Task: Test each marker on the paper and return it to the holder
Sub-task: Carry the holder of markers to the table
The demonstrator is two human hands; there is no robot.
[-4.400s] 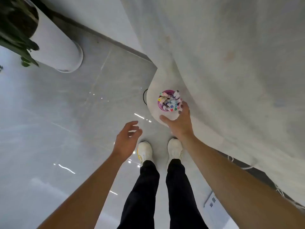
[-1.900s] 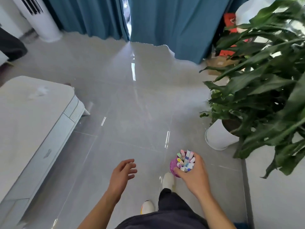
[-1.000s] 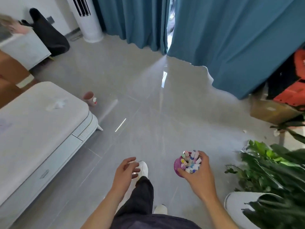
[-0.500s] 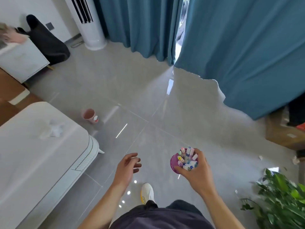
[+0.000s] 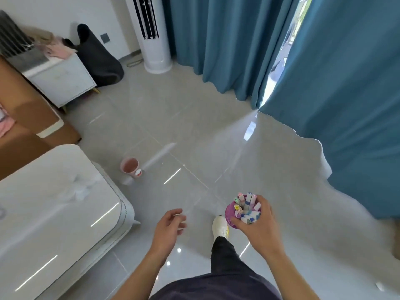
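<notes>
My right hand (image 5: 258, 227) grips a round purple marker holder (image 5: 231, 213) from its right side and carries it above the floor. Several capped markers (image 5: 246, 205) with pastel ends stand packed inside it. My left hand (image 5: 168, 229) hangs in the air to the left of the holder, fingers loosely curled, holding nothing. No paper is in view.
A glossy white low table (image 5: 54, 224) fills the lower left. A small pink bin (image 5: 129, 166) stands on the grey tiled floor beyond it. Teal curtains (image 5: 324, 72) hang at the back and right, a white tower air conditioner (image 5: 151, 33) at the back. A brown sofa (image 5: 26, 118) is at left.
I have walked away from the round white table and turned through the room with the holder held in my right hand. The plant has left view; the low table has come nearer.
</notes>
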